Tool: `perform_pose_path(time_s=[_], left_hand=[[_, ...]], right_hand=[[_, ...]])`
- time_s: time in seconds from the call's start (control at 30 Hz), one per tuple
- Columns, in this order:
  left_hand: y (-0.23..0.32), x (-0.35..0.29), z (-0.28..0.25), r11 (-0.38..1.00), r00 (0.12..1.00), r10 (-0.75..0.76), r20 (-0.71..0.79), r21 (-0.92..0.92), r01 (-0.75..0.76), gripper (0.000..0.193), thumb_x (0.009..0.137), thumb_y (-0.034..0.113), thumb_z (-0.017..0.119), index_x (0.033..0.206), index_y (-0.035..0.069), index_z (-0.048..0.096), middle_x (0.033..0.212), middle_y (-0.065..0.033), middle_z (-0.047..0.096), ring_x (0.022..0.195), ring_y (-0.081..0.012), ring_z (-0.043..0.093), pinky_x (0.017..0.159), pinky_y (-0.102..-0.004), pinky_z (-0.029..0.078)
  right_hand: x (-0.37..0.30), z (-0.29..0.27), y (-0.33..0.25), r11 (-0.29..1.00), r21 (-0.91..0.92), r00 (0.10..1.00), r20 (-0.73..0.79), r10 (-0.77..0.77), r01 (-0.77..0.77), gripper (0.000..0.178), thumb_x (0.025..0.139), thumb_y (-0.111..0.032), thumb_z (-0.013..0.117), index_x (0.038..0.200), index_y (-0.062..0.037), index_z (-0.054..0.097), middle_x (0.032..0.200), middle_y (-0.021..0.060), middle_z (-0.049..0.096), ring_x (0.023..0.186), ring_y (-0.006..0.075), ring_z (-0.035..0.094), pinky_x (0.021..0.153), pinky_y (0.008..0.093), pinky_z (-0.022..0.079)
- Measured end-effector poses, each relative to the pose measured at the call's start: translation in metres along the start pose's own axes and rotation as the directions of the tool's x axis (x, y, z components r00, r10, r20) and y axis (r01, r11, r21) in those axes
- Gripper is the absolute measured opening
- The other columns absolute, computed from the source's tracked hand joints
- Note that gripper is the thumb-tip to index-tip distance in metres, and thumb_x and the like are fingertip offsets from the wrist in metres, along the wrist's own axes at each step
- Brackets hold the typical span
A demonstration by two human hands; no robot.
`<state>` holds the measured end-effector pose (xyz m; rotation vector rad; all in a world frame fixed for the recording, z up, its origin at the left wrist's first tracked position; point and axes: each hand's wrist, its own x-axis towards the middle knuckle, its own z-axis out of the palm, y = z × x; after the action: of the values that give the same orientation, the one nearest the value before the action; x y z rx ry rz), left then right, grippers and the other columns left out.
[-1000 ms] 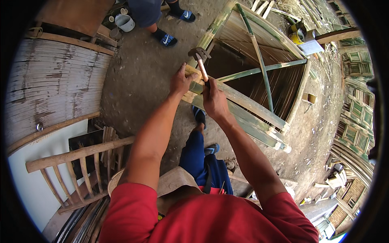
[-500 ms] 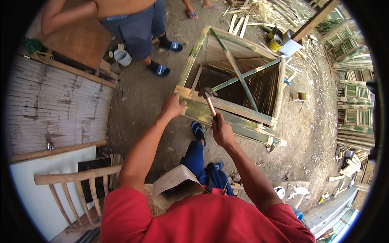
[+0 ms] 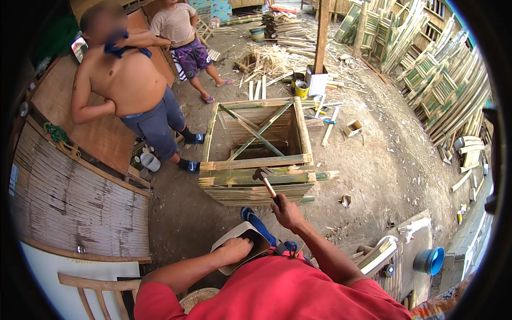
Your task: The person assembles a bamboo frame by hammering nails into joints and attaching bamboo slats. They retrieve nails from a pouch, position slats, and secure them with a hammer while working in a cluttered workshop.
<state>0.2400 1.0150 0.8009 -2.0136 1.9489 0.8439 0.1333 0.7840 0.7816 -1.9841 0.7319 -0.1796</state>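
My right hand (image 3: 289, 214) is closed round the handle of a hammer (image 3: 269, 185). The hammer's head hovers at the near edge of a box-shaped bamboo frame (image 3: 256, 161), which has crossed green braces on top. A split bamboo strip (image 3: 326, 175) lies along that near side and sticks out past the right corner. My left hand (image 3: 236, 250) reaches into the mouth of a beige pouch-like container (image 3: 226, 241) at my waist. Its fingertips are hidden inside, so I cannot make out what they touch.
Two people stand at the left, one shirtless (image 3: 140, 80) beside the frame, one in a light shirt (image 3: 178, 26) behind. A wooden post (image 3: 321, 40), a yellow can (image 3: 301, 90) and bamboo scraps (image 3: 269, 60) lie beyond. Bamboo panels (image 3: 442, 85) lean at right; a blue bucket (image 3: 428, 261) stands lower right.
My left hand has let go of the bamboo frame's left corner and moved back into the pouch-like container. My right hand still holds the hammer. The view has tilted up, showing more background.
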Motion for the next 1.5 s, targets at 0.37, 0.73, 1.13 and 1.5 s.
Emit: perform_pose_path(time_s=[0.37, 0.73, 1.13, 1.5], left_hand=[[0.044, 0.054, 0.019, 0.985, 0.995, 0.103, 0.014, 0.138, -0.104, 0.023, 0.093, 0.017, 0.051, 0.1, 0.007, 0.071, 0.091, -0.0185, 0.074, 0.083, -0.0377, 0.074, 0.068, -0.0516, 0.06], [0.092, 0.121, -0.147, 0.766, 0.829, 0.555, 0.07, -0.431, -0.477, 0.021, 0.089, 0.016, 0.066, 0.107, 0.008, 0.074, 0.095, -0.0168, 0.075, 0.088, -0.031, 0.073, 0.078, -0.0413, 0.056], [-0.07, 0.471, -0.113, 0.82, 0.852, -0.024, -0.523, -0.498, -0.282, 0.012, 0.089, 0.01, 0.064, 0.1, 0.003, 0.064, 0.095, -0.0146, 0.068, 0.087, -0.0317, 0.066, 0.08, -0.0425, 0.053], [-0.093, 0.503, -0.061, 0.967, 0.704, -0.027, -0.709, -0.197, -0.161, 0.018, 0.088, 0.015, 0.066, 0.105, 0.012, 0.061, 0.115, -0.0106, 0.06, 0.11, -0.0337, 0.057, 0.095, -0.0491, 0.043]], right_hand=[[-0.088, -0.065, 0.041, 0.991, 0.102, 0.983, -0.152, 0.106, -0.091, 0.042, 0.098, -0.029, 0.06, 0.127, -0.0021, 0.049, 0.092, 0.0292, 0.068, 0.087, 0.0494, 0.066, 0.076, 0.0547, 0.051], [-0.123, -0.09, 0.075, 0.917, 0.223, 0.876, -0.291, 0.386, -0.33, 0.041, 0.098, -0.034, 0.061, 0.125, -0.0044, 0.054, 0.089, 0.027, 0.067, 0.083, 0.0459, 0.065, 0.072, 0.0527, 0.048], [-0.074, -0.107, 0.083, 0.749, 0.364, 0.599, -0.451, 0.662, -0.554, 0.039, 0.099, -0.033, 0.057, 0.127, -0.0078, 0.05, 0.092, 0.0252, 0.07, 0.087, 0.0493, 0.065, 0.077, 0.0578, 0.05], [0.032, -0.101, 0.098, 0.678, 0.358, 0.588, -0.338, 0.735, -0.642, 0.034, 0.097, -0.029, 0.052, 0.119, -0.0033, 0.051, 0.09, 0.0323, 0.067, 0.088, 0.0536, 0.063, 0.08, 0.0622, 0.048]])
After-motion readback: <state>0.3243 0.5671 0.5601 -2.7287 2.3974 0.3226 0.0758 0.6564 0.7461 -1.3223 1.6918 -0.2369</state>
